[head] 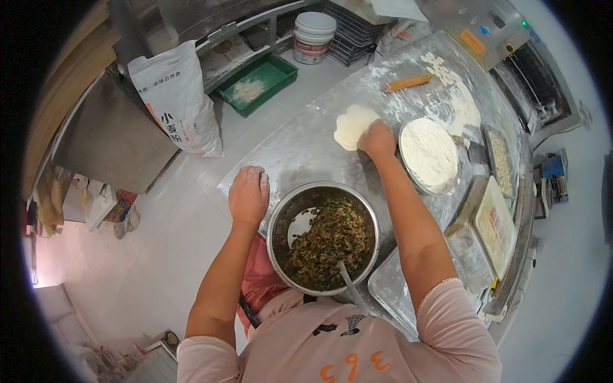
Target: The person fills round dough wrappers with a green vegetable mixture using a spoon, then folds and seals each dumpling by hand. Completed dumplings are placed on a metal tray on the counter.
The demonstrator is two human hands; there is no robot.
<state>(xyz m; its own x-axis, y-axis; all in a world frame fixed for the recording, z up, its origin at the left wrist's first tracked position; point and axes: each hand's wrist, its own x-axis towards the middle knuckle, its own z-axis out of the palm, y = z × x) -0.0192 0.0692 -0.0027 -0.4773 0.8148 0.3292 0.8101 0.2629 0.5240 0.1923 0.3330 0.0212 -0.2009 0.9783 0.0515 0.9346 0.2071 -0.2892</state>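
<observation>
My right hand [378, 140] is at the right edge of a thin, pale dough wrapper stack [354, 125] on the metal worktable; its fingertips are hidden, so its grip is unclear. My left hand [249, 195], dusted with flour, rests on the table's left edge with nothing visible in it. Between my forearms, close to my body, stands a steel bowl [275, 230] of chopped green and brown filling [335, 244], with a metal utensil handle [351, 287] leaning out over the near rim. Right of my right hand sits a round container of white flour [428, 152].
A wooden rolling pin [407, 84] and small dough pieces [436, 67] lie at the far side. A scraper [477, 153], a tray of small pieces [500, 160] and a lidded plastic box [495, 227] are at right. Flour sack [177, 103], green tray [258, 84] and white bucket [313, 38] stand beyond the table.
</observation>
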